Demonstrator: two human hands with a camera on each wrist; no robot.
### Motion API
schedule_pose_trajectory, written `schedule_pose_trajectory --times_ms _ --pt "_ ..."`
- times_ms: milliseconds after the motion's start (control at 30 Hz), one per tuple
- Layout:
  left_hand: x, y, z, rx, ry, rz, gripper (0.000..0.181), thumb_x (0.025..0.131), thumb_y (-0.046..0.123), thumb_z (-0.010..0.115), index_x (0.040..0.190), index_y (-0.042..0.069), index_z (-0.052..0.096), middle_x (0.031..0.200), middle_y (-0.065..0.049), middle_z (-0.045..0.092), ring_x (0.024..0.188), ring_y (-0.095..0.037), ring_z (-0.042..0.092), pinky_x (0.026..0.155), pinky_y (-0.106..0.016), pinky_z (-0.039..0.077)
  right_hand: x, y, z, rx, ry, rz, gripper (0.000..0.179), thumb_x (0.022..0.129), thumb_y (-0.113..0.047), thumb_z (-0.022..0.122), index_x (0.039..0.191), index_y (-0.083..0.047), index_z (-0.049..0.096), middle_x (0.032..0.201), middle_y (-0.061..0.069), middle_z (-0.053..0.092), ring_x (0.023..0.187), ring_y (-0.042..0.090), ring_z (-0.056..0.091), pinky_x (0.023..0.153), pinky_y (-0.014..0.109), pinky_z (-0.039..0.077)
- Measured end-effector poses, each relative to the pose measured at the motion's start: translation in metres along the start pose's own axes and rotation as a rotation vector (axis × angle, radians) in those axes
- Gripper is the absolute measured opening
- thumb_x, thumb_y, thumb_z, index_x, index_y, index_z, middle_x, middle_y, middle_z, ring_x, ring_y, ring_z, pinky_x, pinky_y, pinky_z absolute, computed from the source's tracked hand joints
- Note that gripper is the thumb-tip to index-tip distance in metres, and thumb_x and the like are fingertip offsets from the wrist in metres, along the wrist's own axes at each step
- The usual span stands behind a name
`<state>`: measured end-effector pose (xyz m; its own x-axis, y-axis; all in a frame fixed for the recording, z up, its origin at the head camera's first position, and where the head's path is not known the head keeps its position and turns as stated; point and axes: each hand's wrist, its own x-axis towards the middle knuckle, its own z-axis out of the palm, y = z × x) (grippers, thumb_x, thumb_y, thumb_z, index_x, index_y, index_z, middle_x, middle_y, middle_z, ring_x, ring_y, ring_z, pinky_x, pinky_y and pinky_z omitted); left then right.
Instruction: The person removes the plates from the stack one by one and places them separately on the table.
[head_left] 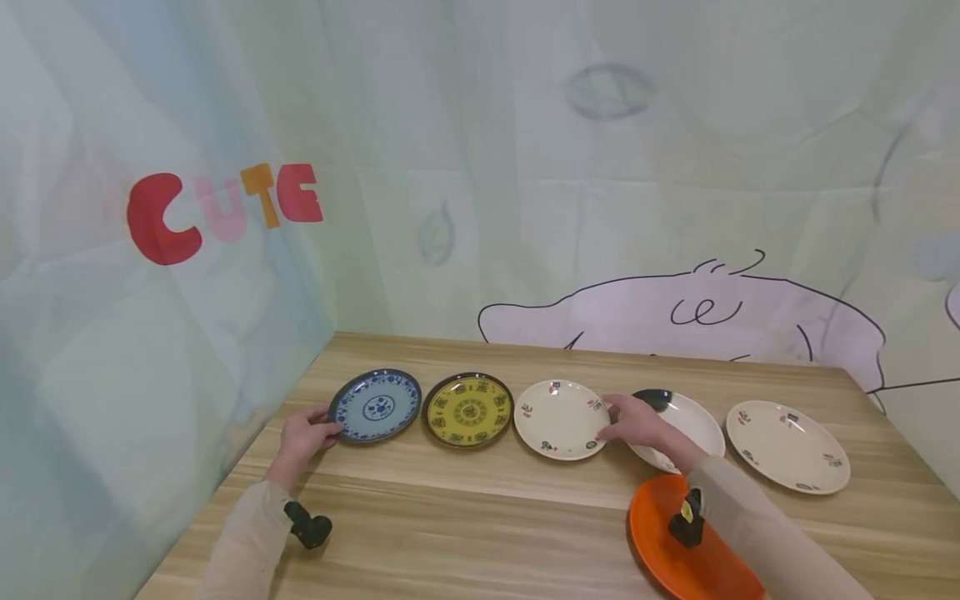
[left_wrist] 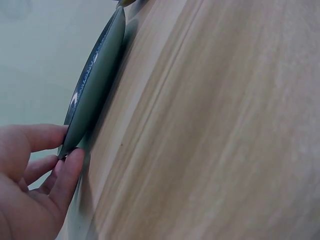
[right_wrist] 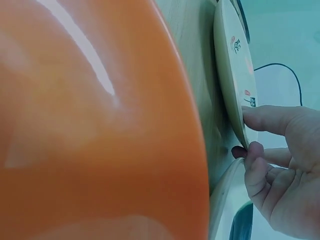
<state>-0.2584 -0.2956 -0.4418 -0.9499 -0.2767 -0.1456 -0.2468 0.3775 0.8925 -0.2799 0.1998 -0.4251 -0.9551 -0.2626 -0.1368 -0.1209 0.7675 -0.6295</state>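
My left hand [head_left: 303, 437] pinches the left rim of a blue plate [head_left: 378, 407] with a floral pattern. In the left wrist view, the thumb lies on the plate's upper side and the fingers are under its edge. The right hand [head_left: 637, 421] grips the right rim of a round white plate [head_left: 561, 419] with small printed motifs, thumb on top and fingertips beneath. Between those two plates lies a yellow-green patterned plate [head_left: 470, 411] with a dark rim. Partly hidden behind my right hand and forearm is a white plate with a black patch [head_left: 690, 425].
At the right end of the row lies a cream oval plate [head_left: 787, 446]. An orange plate [head_left: 651, 521] is nearer me, partly covered by my right forearm, and fills much of the right wrist view. The wooden table [head_left: 450, 533] meets printed curtains at its back and left edges.
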Motion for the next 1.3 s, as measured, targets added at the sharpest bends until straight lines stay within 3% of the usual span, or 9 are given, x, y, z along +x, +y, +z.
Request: schedule_pose_trajectory --times_ms 100,433,667,1100,1300 --pt "0.0 -0.001 0.0 -0.001 0.004 -0.002 0.05 0.084 -0.002 0.056 0.129 -0.014 0.037 0.127 -0.034 0.04 0.076 -0.009 0.057 0.063 -0.017 0.053 0.001 -0.001 0.0 -0.024 0.002 0.006 0.07 0.071 -0.012 0.074 0.129 0.01 0.042 0.094 0.012 0.064 0.079 0.018 0.056 0.074 0.035 0.05" --pt "-0.001 -0.001 0.002 0.003 0.006 -0.026 0.05 0.086 0.0 0.055 0.13 -0.011 0.037 0.128 -0.032 0.041 0.097 -0.027 0.056 0.067 -0.019 0.053 0.007 0.001 0.003 -0.089 0.029 0.0 0.059 0.074 -0.007 0.068 0.125 0.011 0.045 0.087 0.012 0.065 0.07 0.017 0.057 0.064 0.03 0.05" --pt "-0.002 -0.003 0.0 -0.007 0.008 -0.016 0.05 0.085 -0.002 0.056 0.13 -0.012 0.037 0.127 -0.033 0.041 0.092 -0.023 0.057 0.065 -0.018 0.053 0.007 -0.009 0.0 -0.092 0.041 0.045 0.061 0.072 -0.001 0.064 0.127 0.011 0.043 0.091 0.016 0.065 0.065 0.017 0.059 0.059 0.028 0.052" --pt "-0.002 -0.002 -0.002 -0.024 -0.021 -0.004 0.051 0.085 -0.001 0.056 0.131 -0.012 0.036 0.127 -0.033 0.041 0.084 -0.013 0.057 0.066 -0.019 0.053 0.004 -0.009 0.001 0.17 0.048 0.095 0.054 0.072 0.011 0.055 0.125 0.012 0.043 0.102 0.026 0.058 0.067 0.018 0.06 0.058 0.028 0.055" --pt "-0.005 0.0 -0.004 -0.031 -0.028 -0.006 0.052 0.084 -0.001 0.057 0.13 -0.013 0.036 0.128 -0.034 0.04 0.082 -0.011 0.057 0.067 -0.019 0.054 0.003 -0.009 -0.004 0.201 0.037 0.073 0.05 0.076 0.011 0.054 0.125 0.011 0.043 0.102 0.025 0.056 0.065 0.019 0.058 0.057 0.028 0.055"
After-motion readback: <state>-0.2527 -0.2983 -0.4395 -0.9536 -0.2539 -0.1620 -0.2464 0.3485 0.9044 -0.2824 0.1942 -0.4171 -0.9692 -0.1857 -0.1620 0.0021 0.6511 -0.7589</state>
